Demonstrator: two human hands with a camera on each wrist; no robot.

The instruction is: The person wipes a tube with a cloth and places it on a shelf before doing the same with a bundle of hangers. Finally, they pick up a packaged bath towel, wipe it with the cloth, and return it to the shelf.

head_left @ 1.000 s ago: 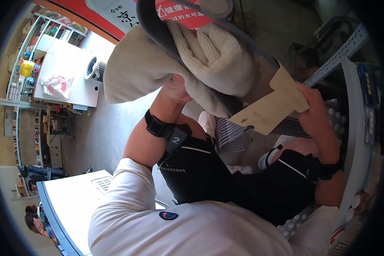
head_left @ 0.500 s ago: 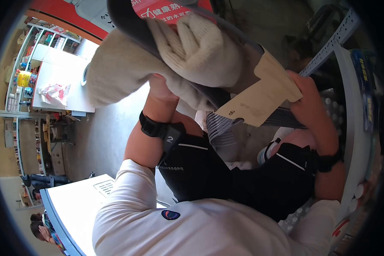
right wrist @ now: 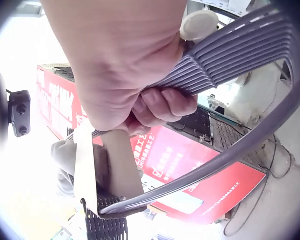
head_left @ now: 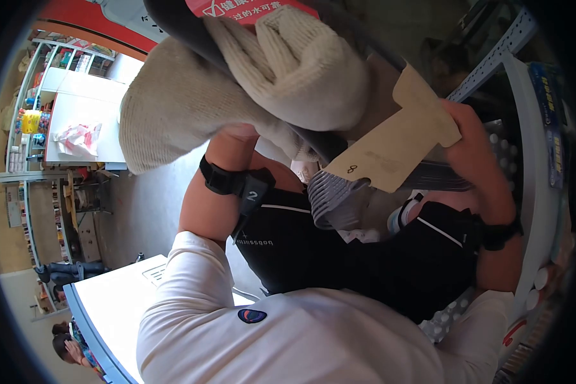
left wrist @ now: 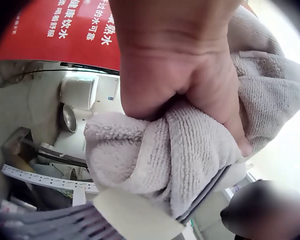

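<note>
A thick beige towel is wrapped over the far part of a stack of grey plastic hangers. My left hand grips the towel from below; in the left wrist view its fingers sink into the folds, partly hidden there. Around the hangers sits a tan cardboard sleeve marked 8. My right hand holds the stack beside the sleeve. Seen from the right wrist, the fingers curl round the nested grey strips, and one long hanger edge bows out to the right. The stack is held up above my lap.
Close on my right stands a white metal shelf with boxed goods. A red printed box lies ahead. To the left are a white table bearing a plastic bag, and a white cabinet. Another person is at lower left.
The towel and my left hand have shifted left and slightly down in the head view, along the hangers. My right hand keeps its hold near the sleeve, with little movement.
</note>
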